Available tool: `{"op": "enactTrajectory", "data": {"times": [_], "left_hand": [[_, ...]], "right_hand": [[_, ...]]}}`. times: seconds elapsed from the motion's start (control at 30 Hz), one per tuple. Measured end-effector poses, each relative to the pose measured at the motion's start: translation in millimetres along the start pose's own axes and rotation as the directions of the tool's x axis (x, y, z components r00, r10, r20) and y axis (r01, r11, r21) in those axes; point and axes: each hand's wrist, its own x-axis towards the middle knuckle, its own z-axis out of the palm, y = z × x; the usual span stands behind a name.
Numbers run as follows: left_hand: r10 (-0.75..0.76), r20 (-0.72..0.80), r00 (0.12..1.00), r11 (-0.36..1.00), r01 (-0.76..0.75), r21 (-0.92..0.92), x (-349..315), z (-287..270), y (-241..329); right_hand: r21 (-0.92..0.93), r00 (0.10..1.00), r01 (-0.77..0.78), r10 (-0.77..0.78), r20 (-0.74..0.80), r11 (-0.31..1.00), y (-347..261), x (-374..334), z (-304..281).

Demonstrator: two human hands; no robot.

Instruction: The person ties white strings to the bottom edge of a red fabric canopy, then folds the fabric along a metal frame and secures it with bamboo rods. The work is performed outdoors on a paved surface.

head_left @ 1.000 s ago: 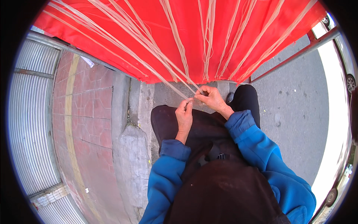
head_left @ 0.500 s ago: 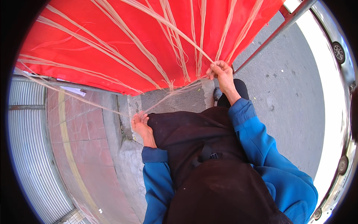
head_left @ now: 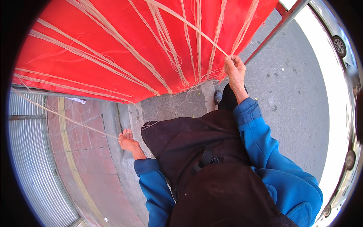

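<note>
Long pale, stringy strands lie in several bundles over a red cloth, their loose ends at its near edge. My right hand is closed in a pinch on the end of a pale strand bundle, which runs taut toward the upper left. Lower and to the left, my left hand is closed on another thin bundle, stretched from the cloth's left side. A few fine wisps trail by the left hand over my dark apron. What the strands are made of, I cannot tell.
A metal pole borders the cloth on the right and a metal rail on the left. Tiled pavement and a corrugated shutter lie left; grey road and parked cars are right.
My left hand has moved left and down, and my right hand slightly right and up. The strands that sagged between them now hang mostly loose near the cloth's edge.
</note>
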Motion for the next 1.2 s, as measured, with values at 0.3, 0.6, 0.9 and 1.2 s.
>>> {"op": "enactTrajectory", "data": {"times": [0.3, 0.6, 0.9, 1.2], "left_hand": [[0.011, 0.441, 0.897, 0.97, -0.118, 0.214, -79.3, 65.4, -39.8], [-0.058, 0.742, 0.668, 0.91, -0.27, 0.315, -186.9, 104.7, -57.9], [-0.028, 0.81, 0.586, 0.854, -0.407, 0.324, -197.0, 96.5, -58.7], [-0.05, 0.798, 0.601, 0.873, -0.361, 0.327, -198.8, 96.9, -54.9]], "right_hand": [[-0.288, 0.899, -0.021, 0.144, 0.413, 0.957, 32.6, -44.6, 27.4], [-0.39, 0.62, -0.003, 0.308, 0.721, 0.921, 66.9, -108.6, 52.8], [-0.435, 0.644, 0.018, 0.322, 0.694, 0.9, 60.9, -120.4, 55.4], [-0.444, 0.673, 0.011, 0.322, 0.666, 0.896, 62.3, -116.3, 53.6]]}}
